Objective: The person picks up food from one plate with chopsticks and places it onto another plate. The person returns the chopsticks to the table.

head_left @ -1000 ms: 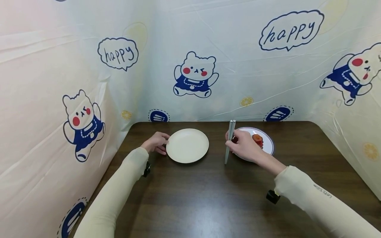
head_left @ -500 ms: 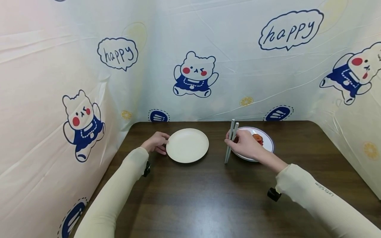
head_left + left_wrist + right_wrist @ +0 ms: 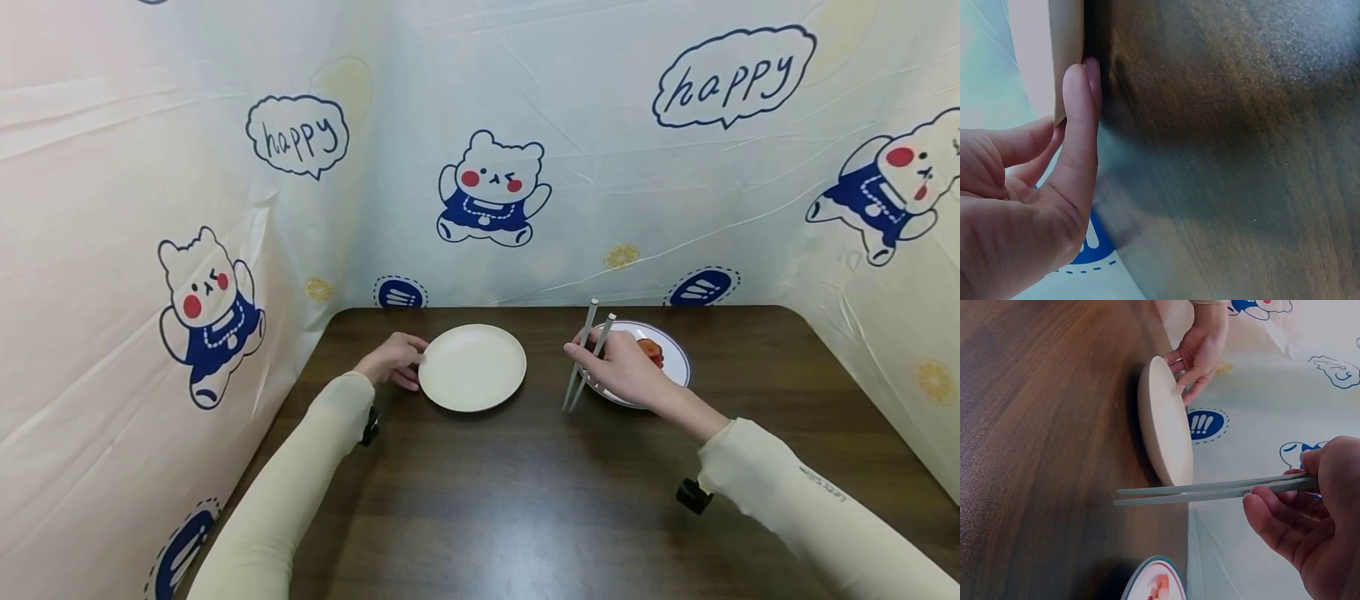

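My left hand (image 3: 392, 360) is at the left rim of a plain cream plate (image 3: 472, 368) on the table. In the left wrist view, the thumb lies on the rim of the plate (image 3: 1067, 56) and straight fingers reach under it, pinching it. My right hand (image 3: 626, 367) holds a pair of grey-green chopsticks (image 3: 587, 354), tips pointing down and slightly parted, with nothing between them. In the right wrist view, the chopsticks (image 3: 1210, 491) extend from my curled fingers. Behind that hand is a white plate (image 3: 678, 367) with a dark blue rim, bearing red and orange food pieces (image 3: 650, 351), partly hidden.
The dark wooden table (image 3: 480, 492) bears both plates, side by side towards its far edge. A pale curtain (image 3: 585, 192) printed with bears and "happy" bubbles encloses its back and sides.
The chopsticks have spread apart at their upper ends and lean further right. My right hand has shifted slightly as its grip changes. The left hand and cream plate have stayed in place.
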Motion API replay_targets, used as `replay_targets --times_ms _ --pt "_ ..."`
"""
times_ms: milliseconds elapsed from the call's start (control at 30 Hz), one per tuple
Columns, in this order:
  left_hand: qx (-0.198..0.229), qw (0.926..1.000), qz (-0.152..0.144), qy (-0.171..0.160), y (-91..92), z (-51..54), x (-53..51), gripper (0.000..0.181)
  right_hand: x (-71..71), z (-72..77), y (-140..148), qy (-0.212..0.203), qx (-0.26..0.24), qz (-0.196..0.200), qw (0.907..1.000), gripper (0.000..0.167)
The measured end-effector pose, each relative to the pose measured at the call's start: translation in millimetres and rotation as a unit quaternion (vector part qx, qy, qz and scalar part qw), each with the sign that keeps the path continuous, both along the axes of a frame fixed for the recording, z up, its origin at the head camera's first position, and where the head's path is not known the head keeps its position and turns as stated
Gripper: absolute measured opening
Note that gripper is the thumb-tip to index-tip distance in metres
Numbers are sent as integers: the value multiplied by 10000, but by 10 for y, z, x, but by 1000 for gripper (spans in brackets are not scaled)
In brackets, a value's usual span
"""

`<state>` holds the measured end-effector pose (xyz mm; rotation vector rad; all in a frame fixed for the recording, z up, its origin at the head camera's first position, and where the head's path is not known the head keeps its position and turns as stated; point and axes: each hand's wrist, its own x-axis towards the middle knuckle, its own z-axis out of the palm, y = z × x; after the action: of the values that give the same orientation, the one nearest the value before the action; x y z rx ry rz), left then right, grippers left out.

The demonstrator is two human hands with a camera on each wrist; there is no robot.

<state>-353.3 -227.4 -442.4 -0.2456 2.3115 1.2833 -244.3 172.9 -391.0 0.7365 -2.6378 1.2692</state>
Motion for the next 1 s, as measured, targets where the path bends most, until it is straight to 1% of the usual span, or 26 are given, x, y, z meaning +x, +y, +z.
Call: replay_targets --times_ms 67,167,300,400,467,633,700,867,1000 --pt "-22 10000 -6 -7 -3 7 0 42 10 10 -9 -114 -76 25 9999 23" --pt "-32 10000 -1 -15 -6 16 4 42 22 21 -31 -138 -8 10 9999 21" --pt "1 10000 14 -48 -6 19 6 42 30 17 -55 85 257 -65 9996 16" --pt "40 10000 11 -72 -7 17 4 43 34 11 -65 223 352 -93 9991 14" --pt "47 10000 6 -83 -6 14 3 43 39 8 -68 104 279 -54 9995 15" --pt "33 10000 8 -87 -6 11 4 42 31 -19 -63 -379 88 16 9992 23" --pt "41 10000 6 -86 -8 11 5 42 22 -35 -57 -485 41 24 9988 26" --pt "87 9999 -12 -111 -14 14 7 42 4 -52 -28 -632 -106 47 9979 26" --pt "71 9999 -18 -104 -18 18 7 42 -31 -54 22 -914 -372 25 9951 27"
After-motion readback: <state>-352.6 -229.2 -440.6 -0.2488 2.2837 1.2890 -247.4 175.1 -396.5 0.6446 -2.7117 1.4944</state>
